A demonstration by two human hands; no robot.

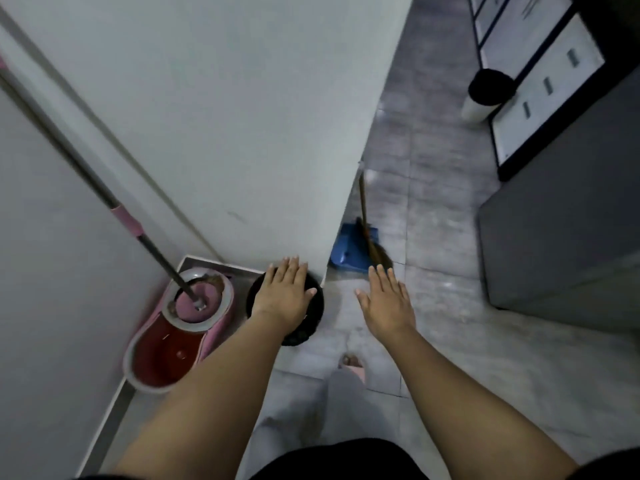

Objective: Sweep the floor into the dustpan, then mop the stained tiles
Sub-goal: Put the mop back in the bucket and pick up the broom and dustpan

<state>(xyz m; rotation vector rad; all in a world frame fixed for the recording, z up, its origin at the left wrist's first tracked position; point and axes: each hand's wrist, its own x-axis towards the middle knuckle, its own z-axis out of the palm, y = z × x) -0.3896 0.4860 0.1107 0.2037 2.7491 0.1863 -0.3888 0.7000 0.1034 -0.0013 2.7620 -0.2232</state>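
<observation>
Reaching forward, the left hand [282,294] and right hand [386,303] hold nothing, fingers [380,277] straight. The broom [363,209] leans past the wall [242,133], against the blue dustpan [346,252]. I think grabbing its stick firmly comes first; the mop [128,223] can wait in its bucket [162,368].

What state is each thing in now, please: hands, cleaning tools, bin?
Left hand: open, holds nothing.
Right hand: open, holds nothing.
Bucket: on the floor, in the corner.
Mop: head down in the bucket, handle tilted, not held.
Dustpan: on the floor, partly hidden.
Broom: standing, not held, bristles at the dustpan.
Black bin: upright, under the left hand.
</observation>
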